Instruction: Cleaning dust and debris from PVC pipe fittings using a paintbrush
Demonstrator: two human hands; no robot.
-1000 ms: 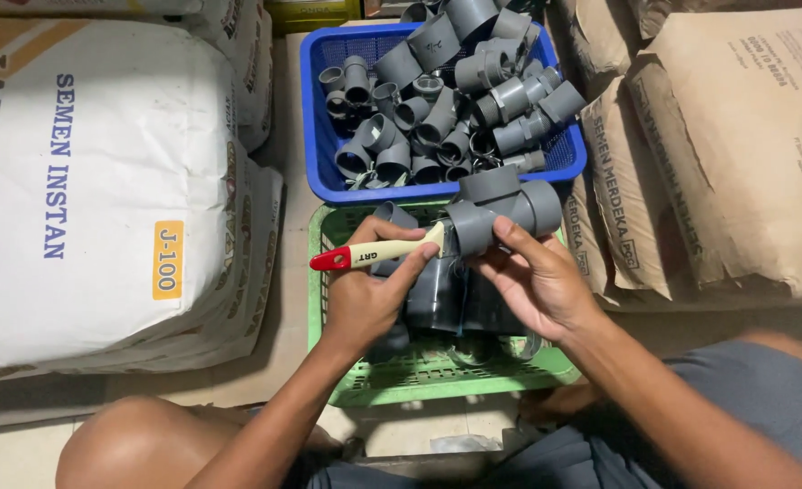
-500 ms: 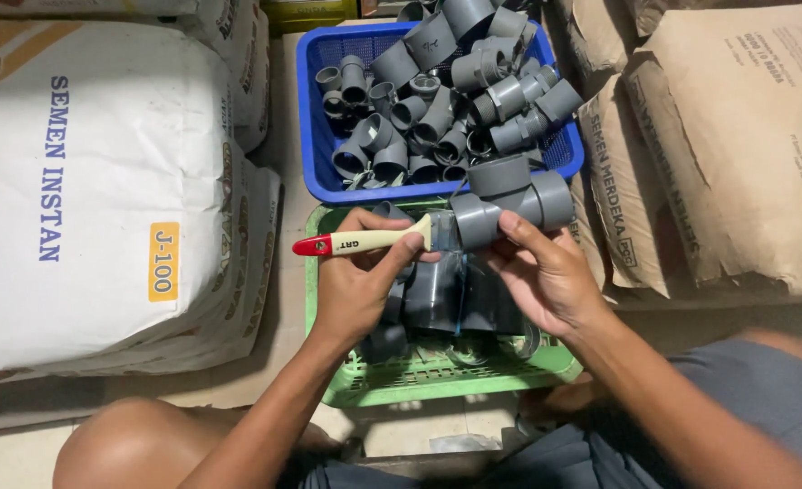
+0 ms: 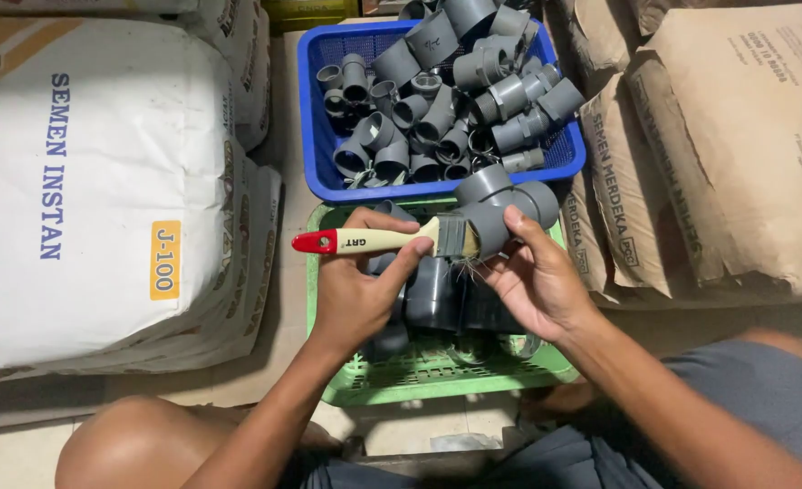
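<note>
A: Position of the grey pipe fitting [image 3: 500, 204]?
B: Gripped in the right hand [image 3: 537, 281], above the green basket [image 3: 437, 380].
A: Left hand [image 3: 360, 290]?
B: Closed around a paintbrush [image 3: 392, 239], its bristles touching the fitting.
A: Surroundings?
B: Blue basket [image 3: 324, 118] of fittings just behind; cement sacks [image 3: 93, 181] on both sides.

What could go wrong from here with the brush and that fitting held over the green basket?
1. The right hand holds the grey pipe fitting mostly by its fingertips; pressure from the paintbrush might twist it loose, dropping it among the fittings in the green basket.
2. The left hand grips the brush near the ferrule, so the long handle could swing and slip.
3. The blue basket is heaped high; a bump might spill fittings.
</note>
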